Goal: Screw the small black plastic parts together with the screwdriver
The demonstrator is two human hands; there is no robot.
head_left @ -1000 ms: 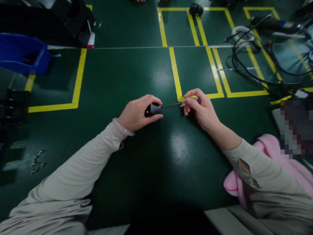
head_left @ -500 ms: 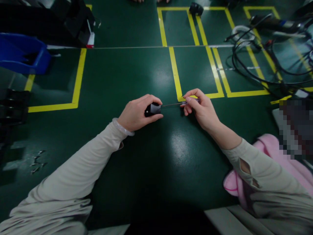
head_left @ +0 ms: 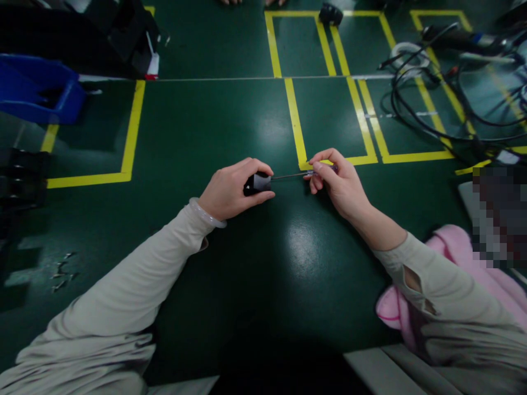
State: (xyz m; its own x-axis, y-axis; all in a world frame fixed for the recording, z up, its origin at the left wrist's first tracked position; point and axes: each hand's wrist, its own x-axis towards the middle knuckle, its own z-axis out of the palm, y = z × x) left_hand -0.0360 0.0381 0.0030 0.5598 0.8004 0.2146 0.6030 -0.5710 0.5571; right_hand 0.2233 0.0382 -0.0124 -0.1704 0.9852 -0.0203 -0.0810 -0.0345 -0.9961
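Near the middle of the green table point(head_left: 197, 126), my left hand point(head_left: 233, 189) grips a small black part point(head_left: 259, 183) between thumb and fingers. My right hand point(head_left: 340, 184) is closed on the handle of a thin screwdriver point(head_left: 290, 175), whose shaft points left. The shaft's tip meets the right side of the black part, between my left thumb and index finger. How the tip sits in the part is too small to tell.
Several screws point(head_left: 60, 274) lie at the left, below black parts point(head_left: 24, 178) and a blue bin point(head_left: 41, 90). Black cables point(head_left: 411, 123) coil at the upper right. A pink cloth point(head_left: 453, 247) lies by my right forearm. Another person's fingers point(head_left: 275, 2) show at the top edge.
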